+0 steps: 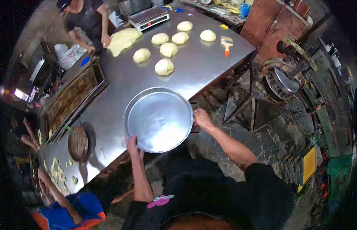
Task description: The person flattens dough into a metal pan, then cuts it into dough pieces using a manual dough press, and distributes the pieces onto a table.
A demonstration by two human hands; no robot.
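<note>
A round metal pan [159, 117] with a low rim is held between my two hands over the near edge of the steel table [113, 84]. My left hand [134, 146] grips its rim at the lower left. On the right side, my right hand [202, 117] is closed around the rim. The pan's inside is shiny and bare. Beyond it, several balls of dough [164, 67] lie on the table, along with a brush [226, 45] that has an orange-red handle tip.
A co-worker [84, 23] at the far left handles a flat dough sheet [124, 40] by a scale [148, 17]. Another person's arm [55, 188] reaches toward dough scraps [57, 172] near a brown oval object [78, 143]. A large tray [73, 101] sits left; a machine [280, 80] stands right.
</note>
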